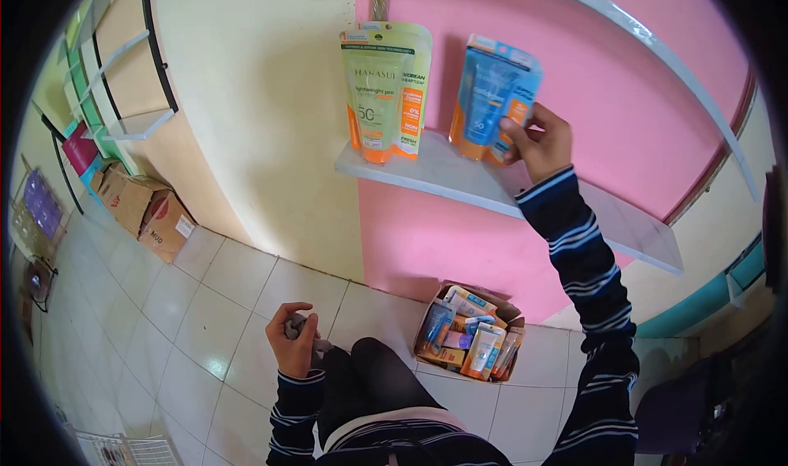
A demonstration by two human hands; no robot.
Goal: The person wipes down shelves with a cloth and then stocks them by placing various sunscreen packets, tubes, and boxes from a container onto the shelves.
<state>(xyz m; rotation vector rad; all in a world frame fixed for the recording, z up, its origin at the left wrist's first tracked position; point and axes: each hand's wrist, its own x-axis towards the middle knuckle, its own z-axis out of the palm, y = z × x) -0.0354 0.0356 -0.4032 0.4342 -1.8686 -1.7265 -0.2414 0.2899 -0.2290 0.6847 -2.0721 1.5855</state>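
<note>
My right hand (542, 143) pinches the lower right edge of a blue sunscreen pouch (492, 97), which is at the wall shelf (460, 179), slightly tilted. Left of it on the same shelf stand green Hanasui sunscreen pouches (382, 97), upright, one behind another. Low in front of my body, my left hand (294, 339) is closed around a crumpled grey cloth (297, 326), part of which hangs out below the fingers.
On the tiled floor below the shelf sits a cardboard box (427, 359) filled with several packaged tubes. Another shelf (624, 15) curves above. Brown cartons (148, 207) stand by the wall at left, near a small wall shelf (139, 125). A dark purple object (677, 404) is at lower right.
</note>
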